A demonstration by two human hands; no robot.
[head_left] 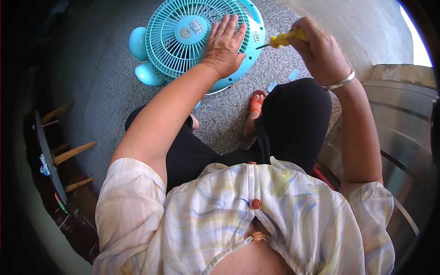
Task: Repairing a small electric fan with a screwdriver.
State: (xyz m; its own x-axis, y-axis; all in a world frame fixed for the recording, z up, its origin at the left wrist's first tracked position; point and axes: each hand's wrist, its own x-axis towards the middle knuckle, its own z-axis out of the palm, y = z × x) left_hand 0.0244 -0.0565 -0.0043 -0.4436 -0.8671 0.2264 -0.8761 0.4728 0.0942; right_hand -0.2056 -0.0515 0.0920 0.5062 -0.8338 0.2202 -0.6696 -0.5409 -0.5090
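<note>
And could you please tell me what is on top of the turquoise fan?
The left hand rests on its grille, and two labels lie on the round hub. The bars under the hand are covered. The yellow screwdriver's tip shows at the rim; contact is unclear.

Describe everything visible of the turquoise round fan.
The turquoise round fan, seemingly plastic, lies grille up on the grey speckled floor, its top cut off by the picture's edge. Slats radiate around a round hub bearing pale labels; a smooth rim on the right has small dark holes, and two glossy rounded lobes jut out at left. The bare left hand lies spread on the grille's right side. A yellow-handled screwdriver points at the right rim; contact is unclear.
</note>
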